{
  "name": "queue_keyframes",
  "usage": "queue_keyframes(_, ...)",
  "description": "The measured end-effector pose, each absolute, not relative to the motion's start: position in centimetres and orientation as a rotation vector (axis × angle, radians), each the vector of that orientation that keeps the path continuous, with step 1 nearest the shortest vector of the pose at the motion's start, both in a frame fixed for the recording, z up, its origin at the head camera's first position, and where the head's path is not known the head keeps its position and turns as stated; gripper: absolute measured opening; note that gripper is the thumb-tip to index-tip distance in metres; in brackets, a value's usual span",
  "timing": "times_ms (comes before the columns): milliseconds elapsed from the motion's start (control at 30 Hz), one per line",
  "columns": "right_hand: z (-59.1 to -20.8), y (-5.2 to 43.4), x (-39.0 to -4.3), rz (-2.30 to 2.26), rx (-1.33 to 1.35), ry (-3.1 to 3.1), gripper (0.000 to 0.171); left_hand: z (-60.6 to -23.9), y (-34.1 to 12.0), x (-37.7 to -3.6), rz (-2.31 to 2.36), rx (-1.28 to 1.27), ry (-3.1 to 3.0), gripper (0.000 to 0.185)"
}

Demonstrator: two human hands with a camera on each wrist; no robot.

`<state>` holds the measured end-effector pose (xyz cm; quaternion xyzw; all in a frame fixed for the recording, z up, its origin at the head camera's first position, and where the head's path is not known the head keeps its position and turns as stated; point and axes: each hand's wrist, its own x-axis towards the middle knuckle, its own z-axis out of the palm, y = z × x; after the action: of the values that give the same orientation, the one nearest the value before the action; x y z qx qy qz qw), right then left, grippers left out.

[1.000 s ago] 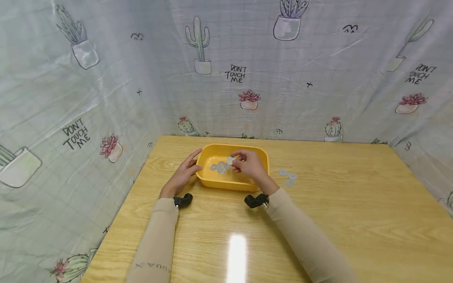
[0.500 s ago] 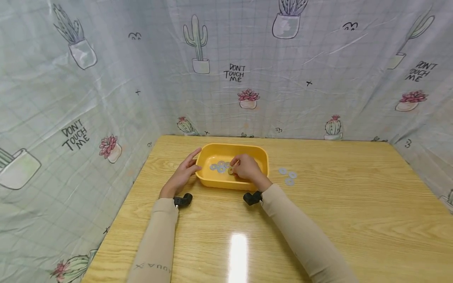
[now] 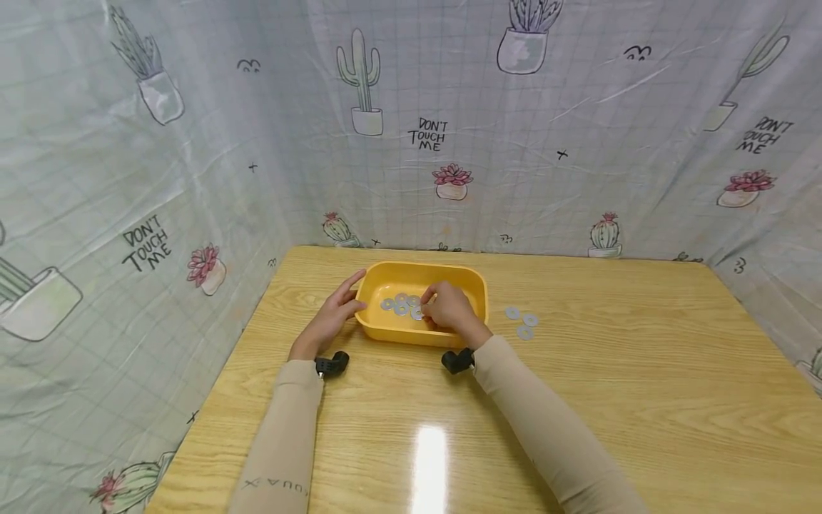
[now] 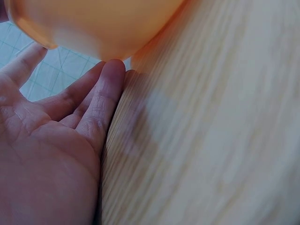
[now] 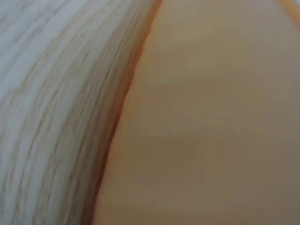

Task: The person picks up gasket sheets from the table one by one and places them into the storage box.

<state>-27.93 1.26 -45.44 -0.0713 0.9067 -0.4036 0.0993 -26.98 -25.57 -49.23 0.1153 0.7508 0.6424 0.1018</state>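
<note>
A yellow plastic tray stands on the wooden table, and several flat metal washers lie on its floor. My right hand reaches into the tray from the near side, with curled fingers pinching one washer low at the tray floor. My left hand rests with straight fingers against the tray's left outer wall. In the left wrist view the left hand touches the tray with its fingertips. The right wrist view shows only the tray wall and table.
Three more washers lie on the table just right of the tray. Printed cactus cloth hangs close behind and to the left of the table. A black camera mount sits on each wrist.
My right hand has come down from above the tray, bringing the washer to the tray floor beside the others. The left hand has stayed on the tray.
</note>
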Motion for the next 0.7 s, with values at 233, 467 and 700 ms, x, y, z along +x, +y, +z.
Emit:
queue_keyframes(233, -42.6, 3.0, -27.1, -1.571, -0.408, 2.582, 0.018, -49.0, -25.4, -26.7, 1.896, 0.339, 2.216, 0.067)
queue_keyframes(467, -40.7, 8.9, -25.3, -1.754, -0.494, 2.639, 0.017, -48.8, -25.1, -26.7, 1.893, 0.331, 2.220, 0.066)
queue_keyframes(700, -43.0, 15.8, -24.9, -1.804, -0.247, 2.671, 0.026, -48.8, -25.4, -26.6, 1.878, 0.310, 2.229, 0.066)
